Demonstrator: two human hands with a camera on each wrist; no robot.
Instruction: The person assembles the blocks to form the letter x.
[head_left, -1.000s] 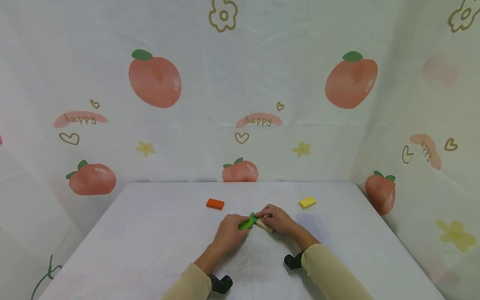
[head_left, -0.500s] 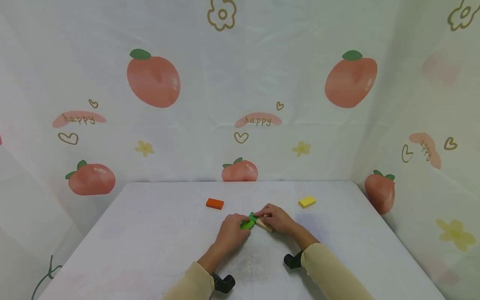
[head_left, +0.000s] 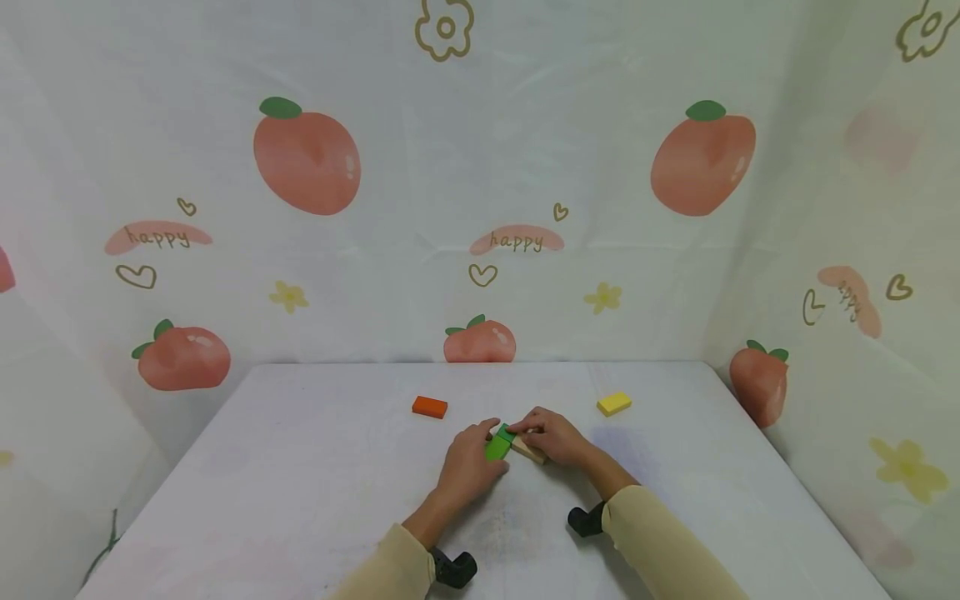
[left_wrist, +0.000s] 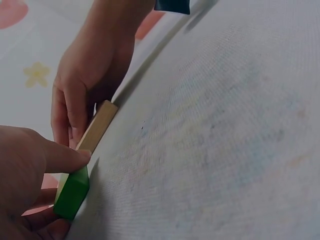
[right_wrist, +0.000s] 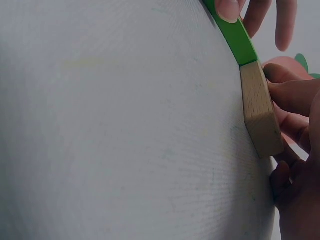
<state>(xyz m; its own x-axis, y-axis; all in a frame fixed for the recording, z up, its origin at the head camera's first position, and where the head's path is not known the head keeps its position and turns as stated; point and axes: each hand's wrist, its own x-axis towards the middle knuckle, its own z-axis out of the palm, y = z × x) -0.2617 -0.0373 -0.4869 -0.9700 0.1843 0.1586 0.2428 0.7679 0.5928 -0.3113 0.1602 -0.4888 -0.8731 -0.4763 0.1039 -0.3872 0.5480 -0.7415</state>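
Left hand [head_left: 468, 467]: reaching in from the lower left, back uppermost, wrist near the table; grip spread, thumb on the near side and forefinger raised on the far side of the light green block [head_left: 498, 448]. Right hand [head_left: 557, 439]: reaching in from the lower right, fingers bent, forefinger tip at the dark green block [head_left: 506, 431], other fingers behind the wooden block [head_left: 529, 450]; whether it pinches either piece cannot be told. Blocks, five seen: green, two, adjoining, mid-table between the hands; plain wood, one, set at an angle against them; orange-red block [head_left: 430, 407], one, farther back and to the left; yellow block [head_left: 614, 405], one, farther back and to the right. Sleeves [head_left: 671, 542], beige, two; black wrist devices [head_left: 455, 569], two. Table [head_left: 300, 492], one, white-covered, before a white backdrop [head_left: 420, 167] printed with peaches. Head view only: the orange-red and yellow blocks, well apart from the hands. Left wrist view: left thumb across the joint of green and wood, and the right fingers beyond the wooden block. Right wrist view: green and wood touching end to end, the wood grain, and the left thumbnail over the green.
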